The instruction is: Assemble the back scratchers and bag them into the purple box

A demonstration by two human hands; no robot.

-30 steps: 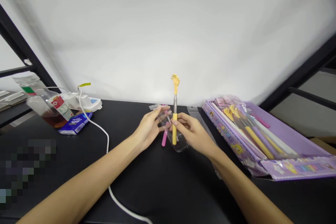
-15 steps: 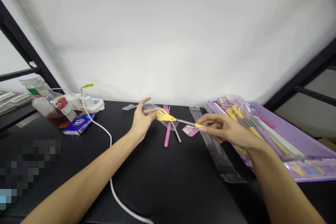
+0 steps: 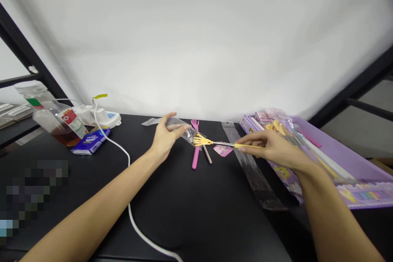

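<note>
My right hand is closed around the yellow handle of a back scratcher, whose hand-shaped head points left on a thin metal rod. Between the thumb and fingers of my left hand is a clear plastic sleeve. The scratcher's yellow head overlaps the sleeve's right end from my viewpoint; whether they touch I cannot tell. Below them on the black table lies a pink back scratcher, crossed by a slim rod with a metallic tip. A small pink card sits to their right.
A purple display box with several wrapped back scratchers stands at right. Beside it lies a long clear wrapper. At left are a bottle of brown liquid, a blue packet, a power strip and a white cable.
My right hand has shifted right with the yellow back scratcher, taking its head away from my left fingertips. More of the plastic sleeve shows. My left hand has hardly moved.
</note>
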